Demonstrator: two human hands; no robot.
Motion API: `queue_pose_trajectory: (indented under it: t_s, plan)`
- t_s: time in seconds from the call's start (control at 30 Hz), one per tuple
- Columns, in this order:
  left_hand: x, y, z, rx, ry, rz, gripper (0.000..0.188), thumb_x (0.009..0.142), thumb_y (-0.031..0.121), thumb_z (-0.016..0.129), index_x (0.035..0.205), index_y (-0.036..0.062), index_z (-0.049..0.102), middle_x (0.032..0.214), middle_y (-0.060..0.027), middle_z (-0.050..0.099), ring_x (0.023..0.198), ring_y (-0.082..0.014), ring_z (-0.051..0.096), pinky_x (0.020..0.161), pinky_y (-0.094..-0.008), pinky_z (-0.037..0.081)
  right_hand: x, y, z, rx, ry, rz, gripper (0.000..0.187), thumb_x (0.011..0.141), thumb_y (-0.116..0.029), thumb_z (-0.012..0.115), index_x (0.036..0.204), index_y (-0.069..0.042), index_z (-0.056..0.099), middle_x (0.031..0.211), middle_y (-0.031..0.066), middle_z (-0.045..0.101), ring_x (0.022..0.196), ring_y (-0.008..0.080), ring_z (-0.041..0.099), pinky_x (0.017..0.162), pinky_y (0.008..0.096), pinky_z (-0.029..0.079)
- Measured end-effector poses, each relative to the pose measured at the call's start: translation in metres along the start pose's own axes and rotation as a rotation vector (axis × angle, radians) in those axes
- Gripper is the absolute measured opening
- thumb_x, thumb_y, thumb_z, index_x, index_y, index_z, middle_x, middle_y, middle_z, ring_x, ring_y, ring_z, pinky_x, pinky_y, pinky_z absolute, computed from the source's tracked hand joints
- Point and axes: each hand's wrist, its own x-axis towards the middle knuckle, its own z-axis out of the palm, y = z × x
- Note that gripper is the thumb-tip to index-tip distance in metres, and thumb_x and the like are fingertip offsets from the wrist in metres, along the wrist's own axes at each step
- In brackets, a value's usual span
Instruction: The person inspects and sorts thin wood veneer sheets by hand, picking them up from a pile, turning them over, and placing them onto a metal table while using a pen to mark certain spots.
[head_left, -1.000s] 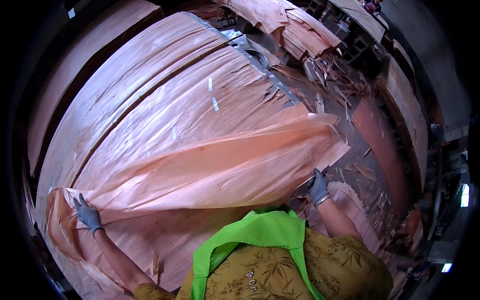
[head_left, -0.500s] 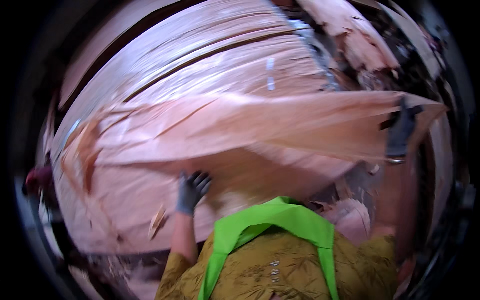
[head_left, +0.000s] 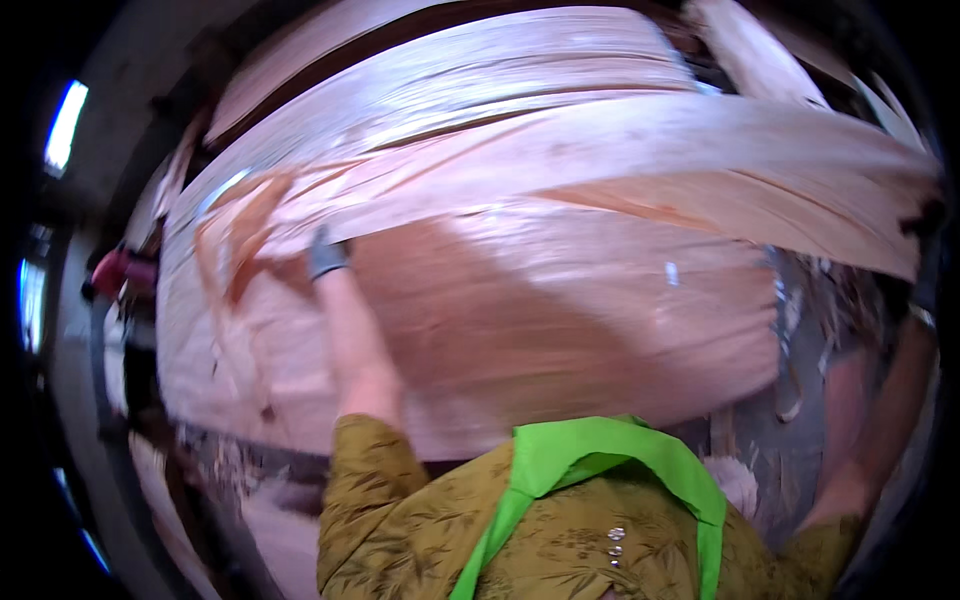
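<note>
A long, thin sheet of pinkish wood veneer (head_left: 620, 150) lies lifted and folded across a wide stack of veneer (head_left: 560, 330). At its right end, near the rim of the picture, my right hand (head_left: 925, 265) in a dark glove is closed on the sheet. My left hand (head_left: 326, 256), in a grey glove, touches the sheet's near edge toward the left; its fingers are blurred and partly hidden. Beside it, the sheet's left end is crumpled into a torn orange-brown fold (head_left: 250, 235).
Another person in red (head_left: 125, 270) is at the far left. Veneer scraps (head_left: 735, 480) and torn strips (head_left: 835, 310) lie on the floor at the right. Behind the stack, a rolled or bent veneer piece (head_left: 755, 55) stands at the back right.
My right hand has moved right and outward with the veneer's end. My left hand has gone forward and left to the sheet's edge. The sheet has shifted away, baring more of the stack.
</note>
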Motion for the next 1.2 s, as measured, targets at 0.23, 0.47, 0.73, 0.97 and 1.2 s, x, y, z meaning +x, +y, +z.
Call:
queue_pose_trajectory:
  t_s: [0.23,0.47,0.73,0.97,1.2]
  plan:
    - [0.175,0.085,-0.104,1.682,-0.083,0.904,0.044,0.089,0.040,0.047,0.100,0.0003,0.063,0.097,-0.0221,0.064,0.092,-0.0355,0.061,0.083,-0.0424,0.047,0.067,0.099,0.007,0.167,-0.101,0.213,0.014,0.089,-0.025,0.057,0.081,-0.013,0.058,0.055,-0.0006,0.048,0.050,0.0125,0.050,0.047,0.0267,0.046]
    - [0.160,0.224,-0.164,-0.069,0.100,0.135,0.043,0.092,0.023,0.045,0.125,-0.0036,0.046,0.119,-0.0158,0.055,0.102,-0.0314,0.054,0.082,-0.0384,0.049,0.048,0.115,0.063,0.455,0.043,0.269,0.018,0.086,-0.022,0.060,0.075,-0.010,0.052,0.049,-0.0006,0.043,0.037,0.0113,0.040,0.034,0.0253,0.035]
    - [0.042,0.235,-0.239,-0.073,0.268,0.102,0.043,0.094,0.023,0.041,0.128,-0.0024,0.045,0.121,-0.0159,0.054,0.105,-0.0305,0.053,0.085,-0.0375,0.047,-0.060,0.081,0.040,0.438,-0.123,0.343,0.010,0.087,-0.023,0.061,0.085,-0.013,0.059,0.058,-0.0041,0.042,0.052,0.0053,0.039,0.050,0.0221,0.033]
    - [-0.036,0.175,-0.336,0.302,0.317,0.204,0.047,0.093,0.030,0.041,0.131,0.0012,0.044,0.124,-0.0145,0.053,0.109,-0.0291,0.052,0.089,-0.0370,0.045,-0.139,0.135,0.018,0.287,-0.010,0.623,0.015,0.088,-0.024,0.060,0.083,-0.011,0.058,0.064,-0.0010,0.052,0.048,0.0066,0.048,0.044,0.0198,0.040]
    - [-0.099,0.059,-0.318,0.074,0.565,-0.110,0.053,0.090,0.034,0.047,0.133,0.0029,0.042,0.128,-0.0131,0.050,0.112,-0.0272,0.050,0.092,-0.0377,0.041,-0.259,0.215,-0.014,0.130,0.111,0.993,0.020,0.083,-0.020,0.064,0.070,-0.012,0.052,0.051,0.0000,0.048,0.040,0.0105,0.046,0.038,0.0247,0.035]
